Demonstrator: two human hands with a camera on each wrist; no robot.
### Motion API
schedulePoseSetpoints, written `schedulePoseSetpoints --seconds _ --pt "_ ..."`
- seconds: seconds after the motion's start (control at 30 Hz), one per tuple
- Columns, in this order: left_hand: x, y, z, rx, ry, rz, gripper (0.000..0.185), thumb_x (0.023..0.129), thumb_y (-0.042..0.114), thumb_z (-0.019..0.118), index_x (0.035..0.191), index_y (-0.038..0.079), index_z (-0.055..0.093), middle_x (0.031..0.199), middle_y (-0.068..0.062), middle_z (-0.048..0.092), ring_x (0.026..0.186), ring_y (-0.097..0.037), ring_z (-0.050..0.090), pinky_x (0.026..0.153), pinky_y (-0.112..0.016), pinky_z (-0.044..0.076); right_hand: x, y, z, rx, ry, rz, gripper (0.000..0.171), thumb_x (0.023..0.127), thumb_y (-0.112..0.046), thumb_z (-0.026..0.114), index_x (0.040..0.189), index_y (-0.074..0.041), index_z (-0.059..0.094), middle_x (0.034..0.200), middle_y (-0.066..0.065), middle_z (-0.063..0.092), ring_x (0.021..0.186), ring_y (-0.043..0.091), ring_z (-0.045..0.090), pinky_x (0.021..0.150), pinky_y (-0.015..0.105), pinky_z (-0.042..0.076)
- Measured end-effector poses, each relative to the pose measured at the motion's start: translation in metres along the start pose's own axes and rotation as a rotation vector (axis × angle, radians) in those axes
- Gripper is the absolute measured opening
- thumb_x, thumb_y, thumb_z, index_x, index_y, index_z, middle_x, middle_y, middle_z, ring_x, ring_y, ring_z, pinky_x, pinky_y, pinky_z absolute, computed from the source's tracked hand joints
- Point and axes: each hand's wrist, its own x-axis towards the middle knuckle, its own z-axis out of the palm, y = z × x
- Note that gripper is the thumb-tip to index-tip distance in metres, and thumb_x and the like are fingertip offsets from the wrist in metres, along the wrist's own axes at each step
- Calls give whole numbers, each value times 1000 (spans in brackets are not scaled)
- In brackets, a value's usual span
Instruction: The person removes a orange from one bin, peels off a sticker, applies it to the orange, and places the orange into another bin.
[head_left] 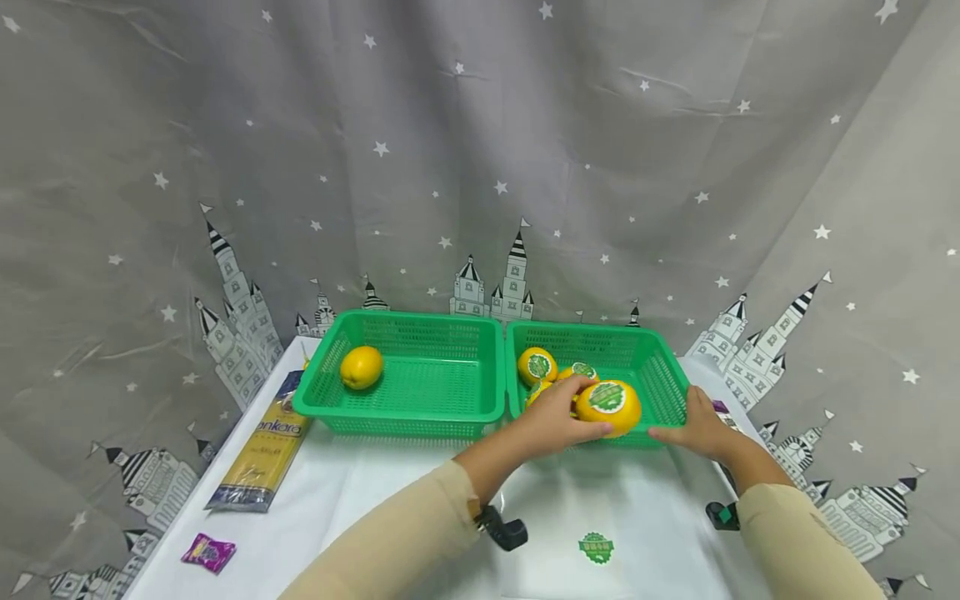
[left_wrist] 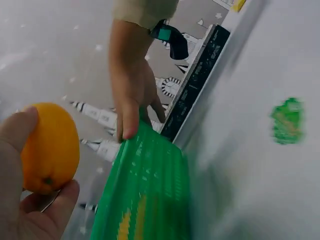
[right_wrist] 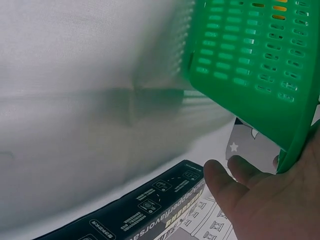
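Observation:
My left hand (head_left: 558,421) grips an orange (head_left: 618,412) with a green and white sticker on it, thumb on one side and fingers on the other. In the head view this fruit overlaps the near rim of the right green basket (head_left: 663,385), where several more oranges (head_left: 537,365) lie at the left end. At that basket's right end, my right hand (head_left: 701,429) holds the near corner of the rim. The right wrist view shows the basket corner (right_wrist: 260,102) against the palm. A single orange (head_left: 362,367) lies in the left green basket (head_left: 442,425).
A yellow pasta packet (head_left: 262,450) lies left of the baskets, with a purple wrapped sweet (head_left: 208,552) nearer me. A green sticker (head_left: 596,547) is on the white tabletop. Beside my right hand is a dark printed box (right_wrist: 150,205). A grey curtain (head_left: 420,167) hangs behind.

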Motion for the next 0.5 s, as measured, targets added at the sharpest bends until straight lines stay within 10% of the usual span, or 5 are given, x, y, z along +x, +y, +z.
schedulePoseSetpoints --seconds 0.27,0.5 --pt "90 -6 46 389 -25 45 74 93 52 77 153 19 49 129 2 57 104 -7 59 89 -23 55 1 8 -2 -4 8 1 134 86 -57 79 152 25 -3 155 50 10 141 64 20 117 76 23" --pt "110 -38 52 238 -26 -100 70 97 46 74 156 21 47 144 -1 59 125 -18 60 103 -36 53 5 5 -1 4 -3 27 137 83 -61 80 156 20 -3 159 45 10 144 60 23 118 75 25"
